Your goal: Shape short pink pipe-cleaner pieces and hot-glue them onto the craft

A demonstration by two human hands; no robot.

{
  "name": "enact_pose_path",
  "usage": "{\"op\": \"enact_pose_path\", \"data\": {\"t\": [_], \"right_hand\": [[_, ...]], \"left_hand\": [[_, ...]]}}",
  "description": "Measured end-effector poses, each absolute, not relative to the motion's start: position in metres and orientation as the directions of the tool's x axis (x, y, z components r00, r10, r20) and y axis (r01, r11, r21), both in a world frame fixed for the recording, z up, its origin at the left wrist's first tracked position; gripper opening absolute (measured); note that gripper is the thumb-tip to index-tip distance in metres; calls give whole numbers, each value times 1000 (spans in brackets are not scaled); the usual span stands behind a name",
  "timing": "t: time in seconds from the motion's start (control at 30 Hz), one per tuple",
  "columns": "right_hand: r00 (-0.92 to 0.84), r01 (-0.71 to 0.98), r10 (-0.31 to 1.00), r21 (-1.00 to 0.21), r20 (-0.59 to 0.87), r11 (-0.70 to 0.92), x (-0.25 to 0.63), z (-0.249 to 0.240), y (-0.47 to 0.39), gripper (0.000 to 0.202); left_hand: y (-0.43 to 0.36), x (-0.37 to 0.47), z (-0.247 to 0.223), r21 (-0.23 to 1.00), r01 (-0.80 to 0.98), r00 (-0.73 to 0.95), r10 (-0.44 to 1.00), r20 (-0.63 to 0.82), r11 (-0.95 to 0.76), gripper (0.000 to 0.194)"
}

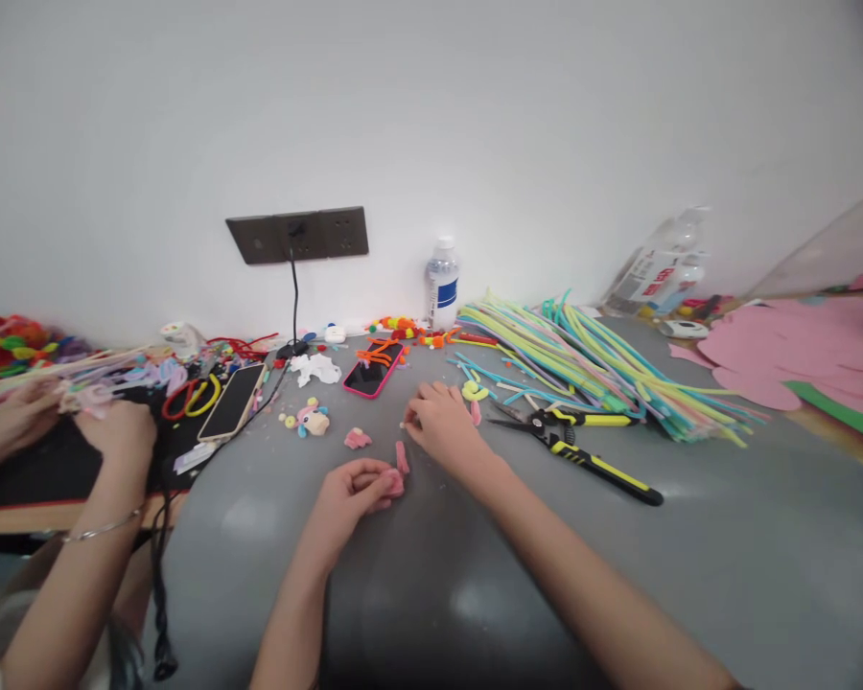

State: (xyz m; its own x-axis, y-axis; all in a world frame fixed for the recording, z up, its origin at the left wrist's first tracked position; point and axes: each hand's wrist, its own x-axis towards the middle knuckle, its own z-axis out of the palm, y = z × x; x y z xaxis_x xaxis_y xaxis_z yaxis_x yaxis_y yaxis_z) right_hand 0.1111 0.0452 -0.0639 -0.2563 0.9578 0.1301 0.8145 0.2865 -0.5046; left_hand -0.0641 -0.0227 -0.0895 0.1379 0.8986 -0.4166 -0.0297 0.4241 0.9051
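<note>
My left hand (346,496) is closed in a pinch on a pink fuzzy piece (394,481), low over the grey tabletop. A short pink strip (401,457) stands out just beyond that piece; whether the two are joined I cannot tell. Farther forward, my right hand (442,426) has its fingertips pressed together near the table, and whatever they hold is too small to name. Beside it lies a yellow-green curled fuzzy piece (475,391). To the left are a small pink fuzzy piece (358,438) and a fuzzy animal head (312,419) with blue ears.
Black-and-yellow pruning shears (582,450) lie open at right, below a heap of pastel chenille stems (568,350). Behind stand a bottle (443,287) and a pink-edged phone (372,370). A co-worker's hands (119,431) work at left near scissors (193,397). Pink sheets (812,345) lie far right.
</note>
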Motion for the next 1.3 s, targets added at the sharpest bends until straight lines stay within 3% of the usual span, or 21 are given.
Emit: {"op": "enact_pose_path", "data": {"t": [0.2, 0.33, 0.6, 1.13, 1.3], "right_hand": [[-385, 585, 922, -785, -47, 204, 110, -57, 26, 9], [-436, 487, 890, -866, -129, 113, 111, -62, 28, 12], [-470, 423, 860, -906, -197, 24, 111, -62, 32, 11], [-467, 396, 858, -918, -214, -13, 113, -80, 27, 3], [-412, 423, 897, -906, -159, 34, 112, -76, 20, 6]], "left_hand": [[-23, -65, -86, 891, -84, 159, 888, -431, 447, 50], [-22, -67, -87, 878, -124, 172, 881, -441, 463, 51], [-22, -67, -87, 844, -213, 132, 870, -474, 492, 48], [-22, -63, -86, 886, -97, 140, 887, -440, 454, 48], [-23, -63, -89, 891, -95, 137, 892, -431, 445, 47]]}}
